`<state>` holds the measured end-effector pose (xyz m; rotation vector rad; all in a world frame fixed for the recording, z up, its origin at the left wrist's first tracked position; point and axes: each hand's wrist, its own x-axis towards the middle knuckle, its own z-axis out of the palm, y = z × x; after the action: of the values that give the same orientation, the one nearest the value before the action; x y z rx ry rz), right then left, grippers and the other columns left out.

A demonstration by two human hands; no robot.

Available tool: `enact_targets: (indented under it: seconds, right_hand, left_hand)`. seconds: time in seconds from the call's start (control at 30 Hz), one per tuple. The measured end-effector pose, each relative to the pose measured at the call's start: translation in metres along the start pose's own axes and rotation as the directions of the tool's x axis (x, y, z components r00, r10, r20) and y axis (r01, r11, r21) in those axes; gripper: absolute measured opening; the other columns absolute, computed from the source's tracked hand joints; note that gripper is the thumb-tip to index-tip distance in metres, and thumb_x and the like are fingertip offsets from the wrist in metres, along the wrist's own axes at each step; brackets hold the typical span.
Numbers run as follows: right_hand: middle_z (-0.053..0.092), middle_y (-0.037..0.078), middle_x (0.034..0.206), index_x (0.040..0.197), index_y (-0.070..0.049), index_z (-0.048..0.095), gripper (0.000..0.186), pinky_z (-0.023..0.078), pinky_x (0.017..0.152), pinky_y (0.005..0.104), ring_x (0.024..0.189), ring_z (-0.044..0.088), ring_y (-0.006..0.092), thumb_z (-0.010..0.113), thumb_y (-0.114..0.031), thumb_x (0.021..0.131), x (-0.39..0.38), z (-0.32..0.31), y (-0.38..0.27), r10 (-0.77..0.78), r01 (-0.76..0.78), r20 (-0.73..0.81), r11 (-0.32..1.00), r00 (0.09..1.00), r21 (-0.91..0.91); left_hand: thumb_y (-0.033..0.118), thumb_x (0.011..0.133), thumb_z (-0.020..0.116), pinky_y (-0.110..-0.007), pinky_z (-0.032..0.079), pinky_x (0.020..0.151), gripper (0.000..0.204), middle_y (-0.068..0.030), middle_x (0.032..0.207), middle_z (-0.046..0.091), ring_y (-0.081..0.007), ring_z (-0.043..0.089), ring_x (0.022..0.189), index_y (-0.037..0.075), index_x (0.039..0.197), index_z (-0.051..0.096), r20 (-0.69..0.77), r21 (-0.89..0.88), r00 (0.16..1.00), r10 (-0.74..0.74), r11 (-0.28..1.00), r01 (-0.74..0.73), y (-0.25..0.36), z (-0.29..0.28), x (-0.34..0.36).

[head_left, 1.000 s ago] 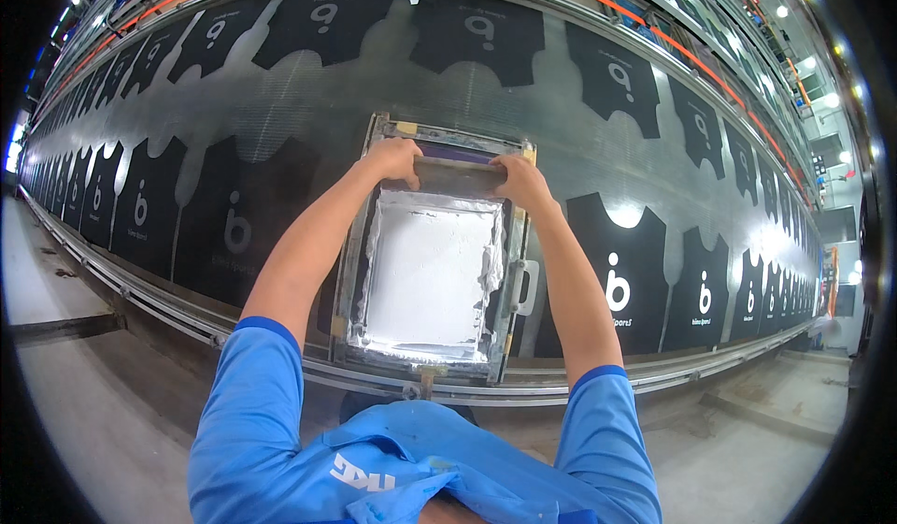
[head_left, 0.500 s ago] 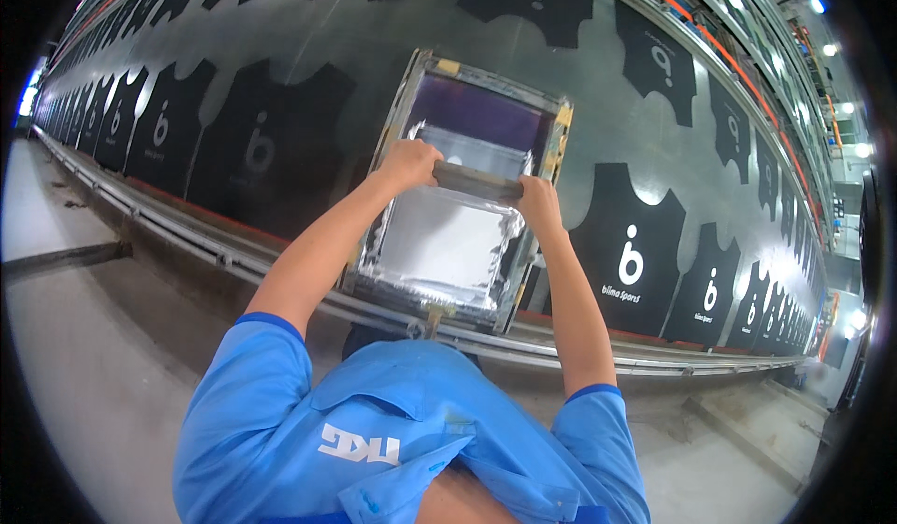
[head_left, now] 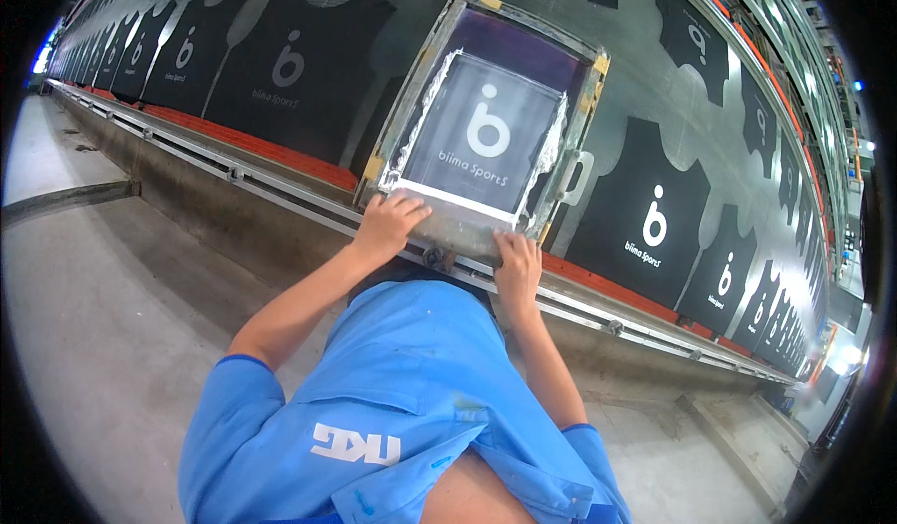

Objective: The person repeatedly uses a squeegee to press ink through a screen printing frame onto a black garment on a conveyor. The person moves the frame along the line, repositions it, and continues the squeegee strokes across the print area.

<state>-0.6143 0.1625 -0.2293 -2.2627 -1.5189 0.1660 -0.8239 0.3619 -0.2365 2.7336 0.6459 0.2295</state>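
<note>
A framed printing screen (head_left: 585, 113) lies on the long table, with white ink smeared along the sides of its mesh. Through the mesh shows a white logo with lettering on dark ground. At the screen's near end, a wide grey squeegee (head_left: 456, 231) lies across it, behind a strip of white ink (head_left: 458, 202). My left hand (head_left: 388, 225) is closed on the squeegee's left end, fingers over the top. Its right end is in the grip of my right hand (head_left: 518, 264). The thumbs are mostly hidden.
Black shirt panels lie in rows on the table, one with a white print (head_left: 645, 215) to the right, another (head_left: 285, 66) to the left. A metal rail (head_left: 234, 173) runs along the near edge. A handle (head_left: 576, 178) juts from the screen's right side.
Both hands have drawn the squeegee toward me, from mid-screen to its near end. The mesh, silvery white with ink before, now shows the logo clearly. The view has also shifted.
</note>
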Motion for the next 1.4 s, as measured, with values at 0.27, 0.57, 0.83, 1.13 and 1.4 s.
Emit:
enact_targets:
  seconds: [0.27,0.57,0.83,1.13,1.4]
  right_hand:
    - [0.074,0.004,0.094,0.097,-0.017,0.079,0.027,0.041,0.097,0.0438,0.105,0.066,0.0257,0.078,-0.009,0.072,0.132,-0.055,0.036,-0.056,0.066,0.097,0.993,0.994,-0.103]
    - [0.077,0.009,0.099,0.116,-0.014,0.075,0.059,0.039,0.096,0.0448,0.101,0.071,0.0275,0.089,-0.047,0.069,0.356,-0.062,0.138,0.186,-0.086,0.259,0.931,0.948,-0.355]
    - [0.077,0.011,0.102,0.122,-0.013,0.074,0.067,0.037,0.098,0.0434,0.103,0.069,0.0278,0.089,-0.052,0.070,0.388,-0.062,0.154,0.239,-0.142,0.288,0.937,0.927,-0.320]
    - [0.075,0.012,0.093,0.098,-0.010,0.073,0.032,0.041,0.091,0.0451,0.098,0.069,0.0304,0.083,-0.036,0.082,0.311,-0.028,0.144,0.120,-0.097,0.079,0.965,0.990,-0.244]
    - [0.070,0.008,0.088,0.092,-0.010,0.068,0.024,0.043,0.092,0.0441,0.096,0.066,0.0276,0.083,-0.022,0.078,0.137,-0.016,0.061,-0.011,0.009,-0.039,0.998,0.999,-0.060]
  left_hand:
    - [0.012,0.081,0.073,-0.045,0.049,0.091,0.028,-0.0057,0.112,0.075,-0.0252,0.069,0.107,0.015,0.109,0.076,0.271,-0.070,0.962,-0.040,0.996,0.061,-0.041,-0.045,0.126]
    - [0.038,0.064,0.092,-0.045,0.057,0.088,0.055,-0.0142,0.102,0.078,-0.0322,0.074,0.100,0.012,0.110,0.079,0.410,-0.077,0.912,-0.026,0.995,0.063,-0.114,-0.057,0.387]
    - [0.040,0.062,0.092,-0.046,0.056,0.087,0.059,-0.0160,0.105,0.077,-0.0332,0.073,0.101,0.009,0.110,0.078,0.393,-0.054,0.919,-0.001,0.998,0.024,-0.124,-0.050,0.432]
    - [0.036,0.071,0.089,-0.048,0.056,0.083,0.040,-0.0147,0.094,0.077,-0.0359,0.072,0.096,0.013,0.102,0.079,0.252,-0.011,0.967,0.037,0.999,-0.036,-0.104,-0.040,0.357]
    - [0.023,0.074,0.084,-0.044,0.049,0.082,0.023,-0.0057,0.090,0.076,-0.0270,0.073,0.090,0.018,0.095,0.079,0.166,-0.019,0.985,0.049,0.999,-0.046,-0.060,-0.006,0.164]
